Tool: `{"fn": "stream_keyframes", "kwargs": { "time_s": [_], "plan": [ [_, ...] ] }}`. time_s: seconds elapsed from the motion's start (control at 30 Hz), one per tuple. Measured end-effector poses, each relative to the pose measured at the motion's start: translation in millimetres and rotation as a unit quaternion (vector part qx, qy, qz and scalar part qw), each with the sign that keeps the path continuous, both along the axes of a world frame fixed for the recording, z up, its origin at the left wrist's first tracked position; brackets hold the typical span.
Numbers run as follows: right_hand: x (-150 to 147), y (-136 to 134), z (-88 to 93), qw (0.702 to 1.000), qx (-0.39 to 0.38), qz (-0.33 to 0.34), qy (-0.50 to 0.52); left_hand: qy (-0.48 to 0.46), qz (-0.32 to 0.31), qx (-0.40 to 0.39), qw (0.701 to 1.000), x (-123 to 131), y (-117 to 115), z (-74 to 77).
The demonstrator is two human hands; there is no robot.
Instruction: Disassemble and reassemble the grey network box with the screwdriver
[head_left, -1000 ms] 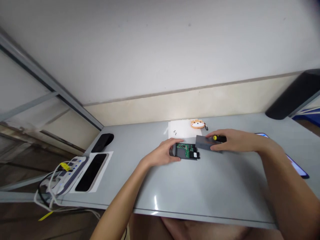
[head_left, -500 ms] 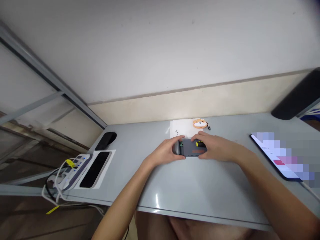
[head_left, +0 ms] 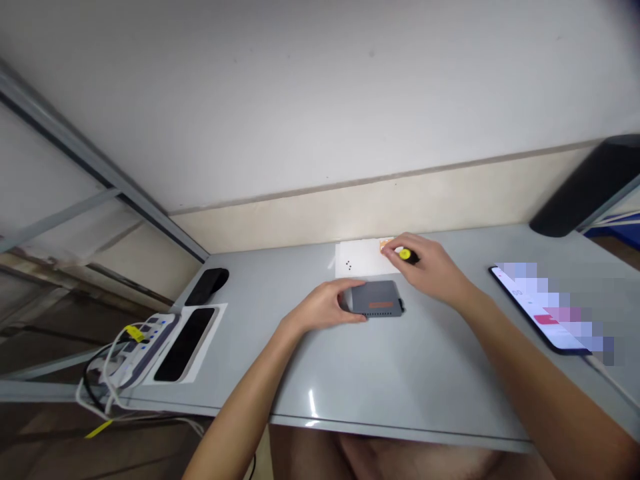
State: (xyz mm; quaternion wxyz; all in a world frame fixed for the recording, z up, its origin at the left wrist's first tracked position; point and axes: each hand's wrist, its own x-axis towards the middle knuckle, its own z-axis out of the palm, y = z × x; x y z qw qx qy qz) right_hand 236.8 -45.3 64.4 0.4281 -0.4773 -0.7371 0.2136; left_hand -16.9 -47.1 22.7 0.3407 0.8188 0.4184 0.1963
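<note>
My left hand (head_left: pixel 323 307) is closed around the left end of a flat dark grey metal box (head_left: pixel 373 298), thumb on the near side and fingers on the far side. The box lies on the table, with orange-red lettering, a row of small holes along its near edge and a black part jutting from its right end. Above the paper's right part, my right hand (head_left: pixel 433 270) holds a black screwdriver (head_left: pixel 407 255) with a yellow end; its tip is hidden. Several tiny black screws (head_left: pixel 349 265) lie on the white paper (head_left: pixel 363 253). An orange case (head_left: pixel 385 245) is mostly covered by my right hand.
A black phone (head_left: pixel 186 343) on white paper and a power strip (head_left: pixel 150 347) with cables are at left, beside a black object (head_left: pixel 206 285). A lit phone (head_left: pixel 540 313) with a cable lies at right. A black cylinder (head_left: pixel 583 187) leans at the back right.
My right hand has let go of the box and moved up and away with the screwdriver. The green circuit board at the box's left end is now out of sight. My left hand keeps its hold.
</note>
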Motion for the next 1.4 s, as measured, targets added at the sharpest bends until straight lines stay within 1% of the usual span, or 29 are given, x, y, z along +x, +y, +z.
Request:
{"fn": "stream_keyframes", "kwargs": {
  "time_s": [0.1,0.2,0.27,0.37,0.43,0.47,0.53,0.63,0.7,0.8,0.9,1.0,1.13,1.2,1.4],
  "plan": [
    [1,2,0.0,0.995,0.043,-0.067,0.067,0.041,0.004,0.013,0.999,1,-1,3.8],
    [2,6,-7.0,0.979,0.059,-0.134,0.139,0.085,-0.002,0.081,0.993,3,-2,5.9],
    [2,11,-13.2,0.964,0.062,-0.19,0.174,0.094,-0.007,0.12,0.988,4,-3,5.9],
    [2,20,-20.0,0.939,0.032,-0.258,0.223,0.092,-0.011,0.135,0.987,5,-2,4.8],
    [2,25,-22.8,0.926,-0.013,-0.271,0.263,0.084,-0.01,0.137,0.987,5,-2,3.8],
    [2,28,-24.0,0.923,-0.041,-0.265,0.275,0.079,-0.007,0.137,0.987,5,-2,3.1],
    [3,31,-26.5,0.929,-0.088,-0.239,0.269,0.068,0.007,0.127,0.989,6,-1,1.0],
    [2,32,-31.0,0.951,-0.122,-0.194,0.206,0.037,0.035,0.09,0.995,8,0,-4.3],
    [1,30,-33.9,0.96,-0.141,-0.158,0.183,-0.005,0.047,0.065,0.997,9,1,-8.4],
    [-1,28,-38.0,0.964,-0.168,-0.1,0.181,-0.076,0.04,0.044,0.995,10,4,-13.4],
    [-4,29,-42.6,0.962,-0.184,-0.072,0.188,-0.101,0.03,0.037,0.994,8,5,-16.9],
    [-5,31,-46.9,0.966,-0.183,-0.051,0.177,-0.099,0.039,0.057,0.993,8,5,-20.8],
    [-5,32,-49.0,0.968,-0.183,-0.03,0.17,-0.102,0.046,0.123,0.986,8,5,-26.9],
    [-5,32,-49.0,0.967,-0.186,-0.028,0.172,-0.096,0.043,0.144,0.984,7,6,-28.9],
    [-7,31,-46.7,0.958,-0.206,-0.041,0.195,-0.081,0.033,0.151,0.985,5,9,-29.4]
  ]
}}
